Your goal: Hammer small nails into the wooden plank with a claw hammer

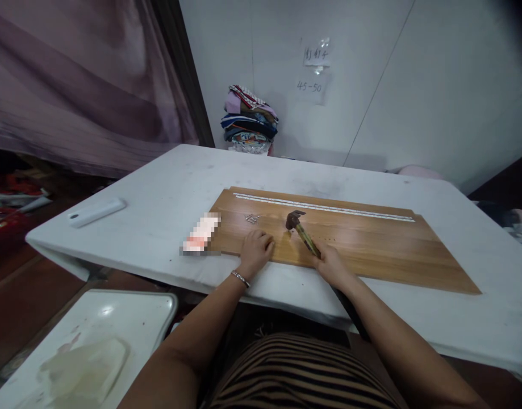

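My right hand [331,262] is closed around the handle of a claw hammer [307,238]. The hammer's dark head [293,219] is over the middle of a wooden board [380,250], and its claw points to the right. Near the board's front edge, my left hand [256,250] rests on the wood with its fingers curled in. Whether anything is inside those fingers is hidden. A small pile of nails [252,218] lies on the board beyond my left hand. To the right of the hammer, a short row of small dark marks [324,238] runs across the wood.
Two pale strips with markings [324,207] lie along the board's far side. A blurred-out phone-shaped thing [201,233] overlaps its left end. A white handle-like object [97,212] lies on the white table [158,187]. Folded cloths [250,120] are stacked behind; a white stool [86,324] stands front left.
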A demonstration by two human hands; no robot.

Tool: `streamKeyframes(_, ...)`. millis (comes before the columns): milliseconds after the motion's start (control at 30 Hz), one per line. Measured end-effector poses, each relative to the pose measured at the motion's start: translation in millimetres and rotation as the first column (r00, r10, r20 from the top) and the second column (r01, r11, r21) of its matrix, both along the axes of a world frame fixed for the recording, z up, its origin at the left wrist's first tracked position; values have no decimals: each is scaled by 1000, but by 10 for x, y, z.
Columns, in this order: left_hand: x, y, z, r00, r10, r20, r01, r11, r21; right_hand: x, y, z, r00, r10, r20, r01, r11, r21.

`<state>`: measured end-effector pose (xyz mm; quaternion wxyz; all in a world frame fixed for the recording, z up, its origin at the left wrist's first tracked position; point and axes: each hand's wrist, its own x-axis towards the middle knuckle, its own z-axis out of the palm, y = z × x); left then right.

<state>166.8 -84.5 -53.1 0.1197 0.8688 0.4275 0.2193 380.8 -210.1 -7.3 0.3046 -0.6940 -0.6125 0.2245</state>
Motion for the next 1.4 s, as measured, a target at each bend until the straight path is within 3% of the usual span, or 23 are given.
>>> streamKeyframes(1100,1,1,8,1000,1,-2,-1,1000,-3,9,4,-68,999,-9,-32,10,1000,18)
streamKeyframes(1400,1,-4,18,1000,-7,-11,6,1000,-8,1,6,59,1000,12,16,-12,1000,15)
